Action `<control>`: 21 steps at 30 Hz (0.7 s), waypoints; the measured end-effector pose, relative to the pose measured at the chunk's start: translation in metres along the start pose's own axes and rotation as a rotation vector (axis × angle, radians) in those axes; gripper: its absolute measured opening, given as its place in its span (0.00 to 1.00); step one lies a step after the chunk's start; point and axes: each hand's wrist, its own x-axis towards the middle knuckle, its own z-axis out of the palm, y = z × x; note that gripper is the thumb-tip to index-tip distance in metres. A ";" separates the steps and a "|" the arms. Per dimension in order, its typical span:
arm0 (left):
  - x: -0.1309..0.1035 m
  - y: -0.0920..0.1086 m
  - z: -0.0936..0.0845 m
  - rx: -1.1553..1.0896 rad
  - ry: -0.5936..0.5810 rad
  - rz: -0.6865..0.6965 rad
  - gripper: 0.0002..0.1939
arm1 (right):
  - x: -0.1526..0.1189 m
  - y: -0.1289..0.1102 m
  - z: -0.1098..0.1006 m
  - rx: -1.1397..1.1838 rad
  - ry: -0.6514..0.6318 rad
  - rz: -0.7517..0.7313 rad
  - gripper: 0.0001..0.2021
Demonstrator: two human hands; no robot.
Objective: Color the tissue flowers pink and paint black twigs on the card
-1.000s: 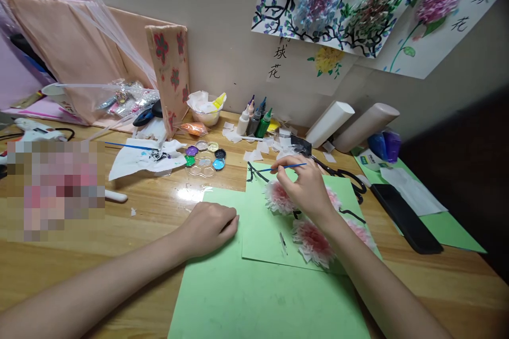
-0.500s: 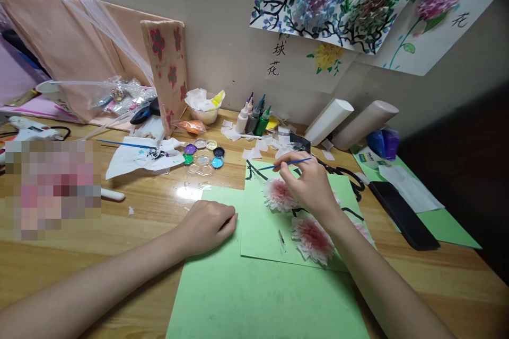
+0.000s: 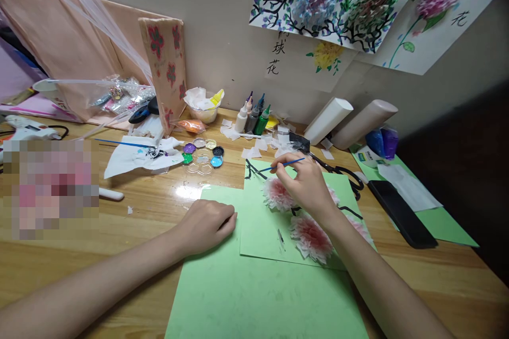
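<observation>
My right hand (image 3: 308, 185) pinches a thin blue paintbrush (image 3: 287, 163) whose tip points left, by the black painted branch lines (image 3: 254, 169) on a light green sheet (image 3: 258, 228). Pink-and-white paper flowers are fixed to that sheet; one flower (image 3: 311, 237) lies below my right wrist, another (image 3: 277, 193) just left of the hand. My left hand (image 3: 209, 226) rests curled in a loose fist at the sheet's left edge, over a larger green sheet (image 3: 254, 302) underneath. Nothing shows in its fingers.
A paint palette (image 3: 202, 159) and a stained tissue (image 3: 127, 156) with another brush lie to the left. Behind are paint bottles (image 3: 252, 119), paper scraps and a tissue-lined bowl (image 3: 202, 111). Scissors (image 3: 345, 176) and a black phone (image 3: 401, 214) lie right.
My right hand and the paintbrush have shifted slightly left, with the brush tip still near the branch lines. My left hand stays put.
</observation>
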 end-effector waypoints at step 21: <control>0.002 0.000 0.000 -0.012 -0.001 -0.002 0.16 | -0.002 -0.001 -0.002 0.140 0.056 0.103 0.09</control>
